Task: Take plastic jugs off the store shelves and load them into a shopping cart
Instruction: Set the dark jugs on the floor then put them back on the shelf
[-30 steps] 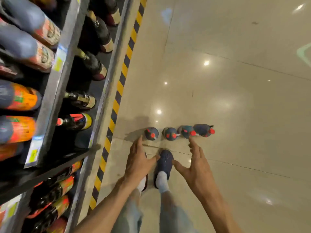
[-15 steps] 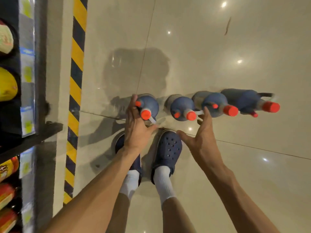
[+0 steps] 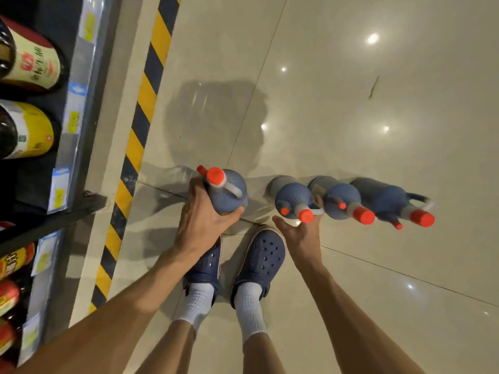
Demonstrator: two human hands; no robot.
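Head view, looking straight down at a glossy tiled floor (image 3: 351,130). Four blue plastic jugs with red caps stand in a row on it, ahead of the person's two navy clogs (image 3: 259,255). Left hand (image 3: 201,220) grips the leftmost jug (image 3: 229,194) around its body, thumb curled under the near side, fingers wrapped behind; whether the jug's base is touching the floor cannot be told. Right hand (image 3: 299,233) is at the second jug (image 3: 293,201), fingers reaching up around its neck and pale handle loop, thumb spread out to the left; full closure on the handle is not clear from this angle. Third jug (image 3: 341,201) and fourth jug (image 3: 388,199) stand untouched, just beside one another, to the right. A yellow-and-black hazard stripe (image 3: 140,147) runs along the floor beside the store shelves (image 3: 70,125) at left, which hold dark labelled bottles (image 3: 29,128).
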